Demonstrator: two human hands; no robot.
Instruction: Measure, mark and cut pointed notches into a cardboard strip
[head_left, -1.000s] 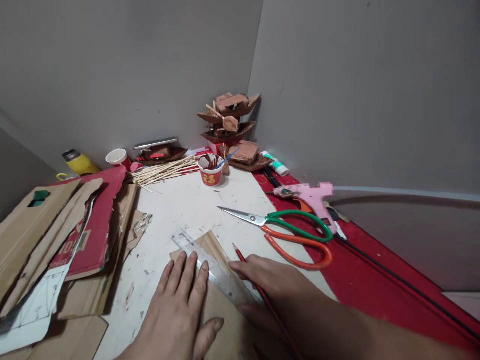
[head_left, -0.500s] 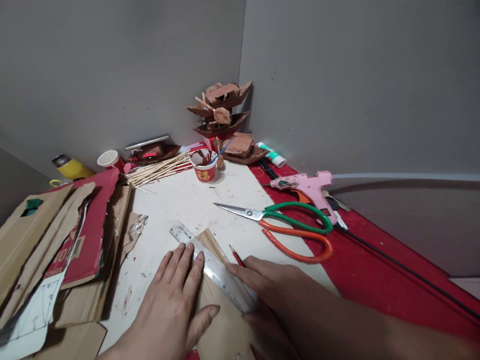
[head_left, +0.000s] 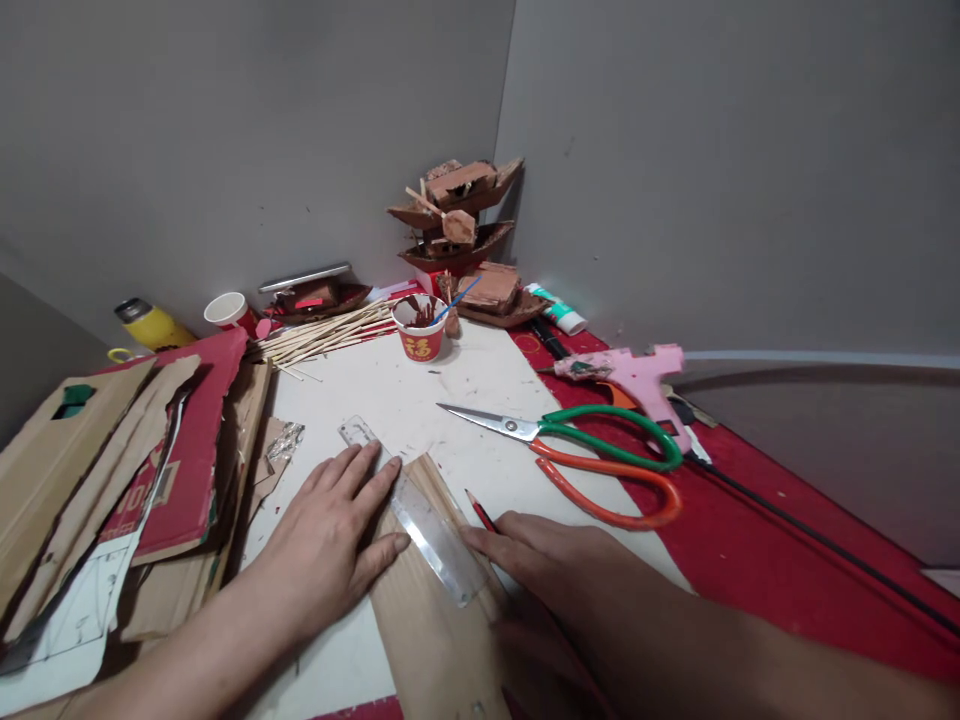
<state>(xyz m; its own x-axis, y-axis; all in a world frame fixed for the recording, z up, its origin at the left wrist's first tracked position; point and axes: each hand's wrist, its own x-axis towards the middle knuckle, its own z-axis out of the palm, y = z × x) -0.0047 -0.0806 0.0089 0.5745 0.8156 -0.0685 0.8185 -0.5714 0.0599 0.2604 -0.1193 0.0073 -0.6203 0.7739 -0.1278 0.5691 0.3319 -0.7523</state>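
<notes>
My left hand [head_left: 337,525] lies open, its fingertips pressing a clear plastic ruler [head_left: 435,545] down. The thumb reaches toward the ruler's near side. Under the ruler is a strip of brown cardboard [head_left: 427,630], laid lengthwise toward me. My right hand [head_left: 544,550] is closed around a red and black pencil [head_left: 481,511], whose sharpened tip points away from me. Its thumb and index finger are close to the ruler's right edge. Beyond that hand rest scissors [head_left: 536,432] with one green and one orange handle.
Cardboard pieces [head_left: 75,450] are piled on the left. Thin wooden sticks [head_left: 330,335], a red paper cup [head_left: 421,345] with brown paint and a brush, and brown model boats [head_left: 495,290] stand at the back. A pink glue gun [head_left: 637,375] trails a black cord to the right.
The ruler has shifted left and away from my right hand, baring its near end. My left hand has moved left with it, uncovering more cardboard. The pencil stays in my right hand.
</notes>
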